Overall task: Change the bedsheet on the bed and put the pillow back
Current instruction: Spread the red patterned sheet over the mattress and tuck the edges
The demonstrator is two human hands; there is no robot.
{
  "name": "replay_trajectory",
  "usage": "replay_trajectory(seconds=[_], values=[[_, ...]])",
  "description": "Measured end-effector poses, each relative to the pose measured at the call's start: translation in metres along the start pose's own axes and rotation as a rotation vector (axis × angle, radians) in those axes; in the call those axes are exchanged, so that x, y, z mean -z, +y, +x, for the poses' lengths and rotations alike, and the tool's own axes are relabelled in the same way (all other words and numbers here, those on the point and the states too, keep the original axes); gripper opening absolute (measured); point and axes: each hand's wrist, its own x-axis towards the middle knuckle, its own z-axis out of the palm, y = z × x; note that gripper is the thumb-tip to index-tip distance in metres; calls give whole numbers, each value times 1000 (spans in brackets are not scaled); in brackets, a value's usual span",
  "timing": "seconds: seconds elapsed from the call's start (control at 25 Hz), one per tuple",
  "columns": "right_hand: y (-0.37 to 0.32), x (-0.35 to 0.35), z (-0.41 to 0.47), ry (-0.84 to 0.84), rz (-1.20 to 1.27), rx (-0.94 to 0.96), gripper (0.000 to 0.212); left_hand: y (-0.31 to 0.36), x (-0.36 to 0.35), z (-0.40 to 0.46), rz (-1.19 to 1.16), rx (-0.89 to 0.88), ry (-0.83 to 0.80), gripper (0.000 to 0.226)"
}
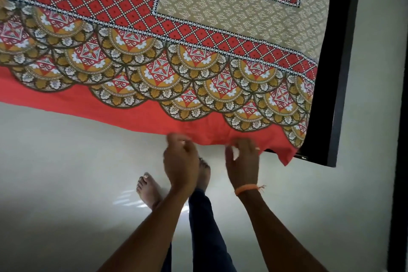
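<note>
no readable text, labels or signs

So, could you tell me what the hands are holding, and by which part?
Both the left hand and right hand grip the bedsheet by its plain red bottom hem.

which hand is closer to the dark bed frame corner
Right. The right hand grips the bedsheet hem just beside the bed frame corner; the left hand holds the hem farther away.
</note>
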Motion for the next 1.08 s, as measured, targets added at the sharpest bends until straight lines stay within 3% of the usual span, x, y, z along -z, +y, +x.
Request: replay_trajectory(seconds=[0.12, 0.16, 0.24, 0.36, 0.52, 0.68, 0.72, 0.84, 0.96, 1.08], values=[[11, 13, 14, 243, 257, -549, 56, 21, -27, -10, 305, -713, -121, 43], [14, 17, 23, 340, 435, -739, 69, 19, -41, -3, 494, -876, -170, 61], [25, 18, 40, 432, 704, -934, 82, 11, -60, 14, 854, -1097, -316, 92], [26, 10, 43, 229, 800, -961, 87, -3, -72, 14, 1086, -1176, -377, 99], [32, 12, 35, 90, 740, -903, 84, 2, -77, -12, 916, -1122, -349, 61], [20, 33, 50, -165, 396, -1293, 86, 7, -66, -13, 606, -1083, -375, 23], [8, 39, 50, -120, 257, -1237, 87, 12, -57, -10, 549, -1051, -350, 21], [-45, 40, 49, 108, 37, -517, 77, 27, -13, 21, 458, -998, -159, 21], [-115, 4, 84, -24, -54, -5, 70, 27, 41, 103, 617, -950, 37, 42], [-174, -57, 132, -197, -200, 251, 76, 5, 97, 195, 830, -782, 74, 68]])
